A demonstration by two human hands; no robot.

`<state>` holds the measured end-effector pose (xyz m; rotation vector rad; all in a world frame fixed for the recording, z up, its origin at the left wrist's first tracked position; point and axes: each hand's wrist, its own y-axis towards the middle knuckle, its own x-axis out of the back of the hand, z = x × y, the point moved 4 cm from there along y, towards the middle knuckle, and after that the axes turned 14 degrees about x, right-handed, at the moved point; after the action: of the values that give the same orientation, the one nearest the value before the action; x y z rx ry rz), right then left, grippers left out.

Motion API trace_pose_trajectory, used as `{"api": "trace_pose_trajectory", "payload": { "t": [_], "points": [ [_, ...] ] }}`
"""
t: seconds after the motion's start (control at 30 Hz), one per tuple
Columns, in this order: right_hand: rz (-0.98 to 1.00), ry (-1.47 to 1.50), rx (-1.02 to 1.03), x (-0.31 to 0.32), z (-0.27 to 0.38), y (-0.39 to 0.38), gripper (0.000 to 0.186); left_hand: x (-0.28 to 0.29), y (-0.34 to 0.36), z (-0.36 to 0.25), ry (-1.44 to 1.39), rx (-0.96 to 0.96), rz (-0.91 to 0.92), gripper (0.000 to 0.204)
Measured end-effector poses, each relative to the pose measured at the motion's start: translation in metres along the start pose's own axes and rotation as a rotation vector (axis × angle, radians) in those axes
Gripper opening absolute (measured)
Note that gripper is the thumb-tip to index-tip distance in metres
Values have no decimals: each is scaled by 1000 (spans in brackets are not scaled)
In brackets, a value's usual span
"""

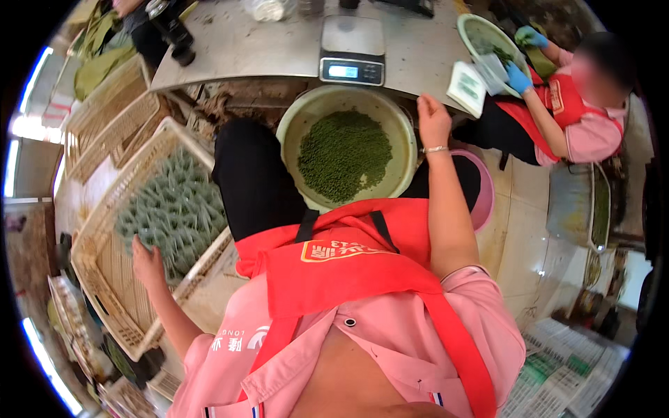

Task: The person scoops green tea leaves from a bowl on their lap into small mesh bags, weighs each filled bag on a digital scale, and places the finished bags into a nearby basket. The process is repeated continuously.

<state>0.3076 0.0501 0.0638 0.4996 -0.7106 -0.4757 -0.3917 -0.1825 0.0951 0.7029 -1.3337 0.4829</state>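
My left hand (147, 264) reaches to the near end of a pile of filled clear plastic bags (174, 209) with greenish contents. Its thumb and fingers are apart, and the fingertips touch or nearly touch a bag. The bags stand packed together in a cream slatted crate (95, 240). My right hand (433, 122) is raised by the table edge, right of a pale green basin (406, 132); its fingers are curled together and nothing shows in them. Small round green berries (345, 155), perhaps green peppercorns, lie loose in the basin between my knees.
A digital scale (352, 52) with a lit display sits on the metal table (258, 42) ahead. At the right, a co-worker's blue-gloved hands (519, 78) work at another basin (474, 28). A pink tub (482, 188) stands beside my right leg. More crates (115, 118) are at left.
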Motion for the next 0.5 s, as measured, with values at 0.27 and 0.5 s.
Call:
{"api": "trace_pose_trajectory", "payload": {
  "t": [0.27,0.5],
  "points": [
    [-39,-812,123,50,-97,53,47,58,-38,-224,-388,-453,85,47],
    [83,-956,-18,40,-90,53,46,86,-75,-309,-586,-746,-2,37]
  ]
}}
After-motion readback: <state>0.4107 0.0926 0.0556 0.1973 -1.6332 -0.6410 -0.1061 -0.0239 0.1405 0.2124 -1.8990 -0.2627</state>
